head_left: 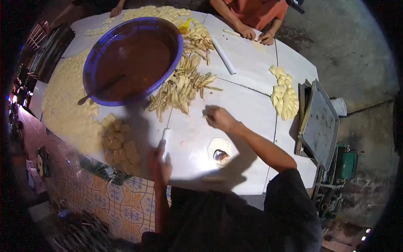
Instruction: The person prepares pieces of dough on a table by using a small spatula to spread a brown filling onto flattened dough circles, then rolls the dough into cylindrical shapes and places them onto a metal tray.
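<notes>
My left hand [161, 161] grips an upright-lying white rolling pin [167, 136] at the table's near middle. My right hand [218, 118] is curled low over the table, below the pile of banana strips [184, 94]; whatever its fingertips hold is unclear. Between my forearms lies a flattened pale dough round [215, 144] with dark brown filling [220, 156] on it. To the left, cut dough pieces [117, 143] sit in shadow beside many spread dough lumps [67, 96]. A large blue basin [130, 63] holds brown mixture and a long-handled utensil [86, 98].
A co-worker in orange [247, 12] works with both hands at the far edge; another person's hand [115, 10] is at upper left. A second white tube [222, 54] lies beyond the banana pile. Dough [284, 94] and stacked metal trays [319, 126] line the right side.
</notes>
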Demonstrator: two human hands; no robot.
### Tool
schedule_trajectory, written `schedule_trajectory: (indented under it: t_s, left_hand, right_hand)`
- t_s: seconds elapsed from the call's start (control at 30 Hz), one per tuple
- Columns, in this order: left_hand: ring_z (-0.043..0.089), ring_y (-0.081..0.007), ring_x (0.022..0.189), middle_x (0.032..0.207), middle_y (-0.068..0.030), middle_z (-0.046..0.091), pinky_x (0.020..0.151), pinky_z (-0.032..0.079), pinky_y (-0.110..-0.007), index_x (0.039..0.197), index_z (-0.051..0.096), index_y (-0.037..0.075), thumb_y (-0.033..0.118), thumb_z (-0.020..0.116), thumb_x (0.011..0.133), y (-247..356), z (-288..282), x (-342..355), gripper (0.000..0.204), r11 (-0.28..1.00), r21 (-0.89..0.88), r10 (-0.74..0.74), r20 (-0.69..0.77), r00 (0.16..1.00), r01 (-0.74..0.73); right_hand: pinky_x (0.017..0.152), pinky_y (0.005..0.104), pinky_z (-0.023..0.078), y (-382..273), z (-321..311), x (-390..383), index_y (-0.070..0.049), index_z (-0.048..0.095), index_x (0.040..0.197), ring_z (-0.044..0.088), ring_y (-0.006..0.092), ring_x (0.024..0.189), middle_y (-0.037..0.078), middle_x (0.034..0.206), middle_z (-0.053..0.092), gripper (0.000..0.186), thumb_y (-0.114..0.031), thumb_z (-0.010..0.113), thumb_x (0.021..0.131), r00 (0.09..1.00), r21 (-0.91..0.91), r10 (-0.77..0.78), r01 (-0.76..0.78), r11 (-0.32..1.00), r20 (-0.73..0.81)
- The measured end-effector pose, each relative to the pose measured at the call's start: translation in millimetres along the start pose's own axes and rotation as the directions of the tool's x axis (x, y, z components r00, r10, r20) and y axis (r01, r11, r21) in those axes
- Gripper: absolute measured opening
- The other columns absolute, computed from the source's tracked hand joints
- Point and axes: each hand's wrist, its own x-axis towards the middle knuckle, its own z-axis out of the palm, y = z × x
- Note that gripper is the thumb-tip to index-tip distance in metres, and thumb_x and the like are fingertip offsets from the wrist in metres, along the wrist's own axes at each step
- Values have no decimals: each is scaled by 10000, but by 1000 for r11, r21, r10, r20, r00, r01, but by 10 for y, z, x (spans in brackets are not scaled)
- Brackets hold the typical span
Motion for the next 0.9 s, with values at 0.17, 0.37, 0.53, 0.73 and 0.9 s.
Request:
schedule_trajectory:
  t_s: [0.17, 0.37, 0.53, 0.73, 0.9]
  left_hand:
    - [539, -390, 1117, 1261, -200, 591, 985, 451, -502, 1412, 578, 114, 116, 714, 870, 40, 65, 27, 560, 988, 38, 155, -111, 982, -151]
    - [534, -334, 1148, 1170, -86, 637, 1004, 432, -458, 1213, 712, 92, 56, 736, 801, 737, 331, 59, 414, 840, -256, 498, 15, 867, -478]
    - [530, -280, 1084, 1032, -30, 652, 948, 410, -443, 1016, 782, 152, 126, 754, 795, 808, 771, 87, 224, 809, -247, 560, 49, 827, -534]
    - [499, -265, 1020, 947, -1, 597, 890, 396, -427, 826, 781, 185, 114, 768, 738, 908, 907, 87, 114, 771, -286, 599, 23, 801, -569]
    - [488, -287, 1055, 977, -31, 580, 925, 390, -435, 887, 808, 178, 110, 743, 769, 937, 883, -21, 151, 787, -242, 591, 34, 806, -567]
  right_hand:
    - [972, 415, 537, -646, -141, -902, -68, 725, 1129, 647, 348, 1132, 135, 1169, 710, 312, -7, 719, 823, 957, 481, 230, -287, 829, 174]
    - [922, 439, 530, -748, 118, -1492, -44, 746, 1115, 644, 356, 1025, 169, 1089, 692, 263, -62, 675, 863, 917, 300, 372, -319, 899, -141]
    - [901, 425, 517, -779, 215, -1681, -49, 762, 1052, 603, 334, 1034, 145, 1024, 636, 329, -23, 700, 729, 893, 211, 436, -407, 889, -110]
    - [869, 416, 539, -883, 283, -1787, -16, 738, 1009, 636, 347, 964, 167, 1016, 695, 238, 22, 667, 785, 838, 329, 398, -281, 902, -373]
    - [791, 436, 558, -888, 323, -1789, 0, 714, 1007, 668, 371, 900, 175, 950, 706, 220, 50, 650, 803, 879, 299, 346, -250, 921, -329]
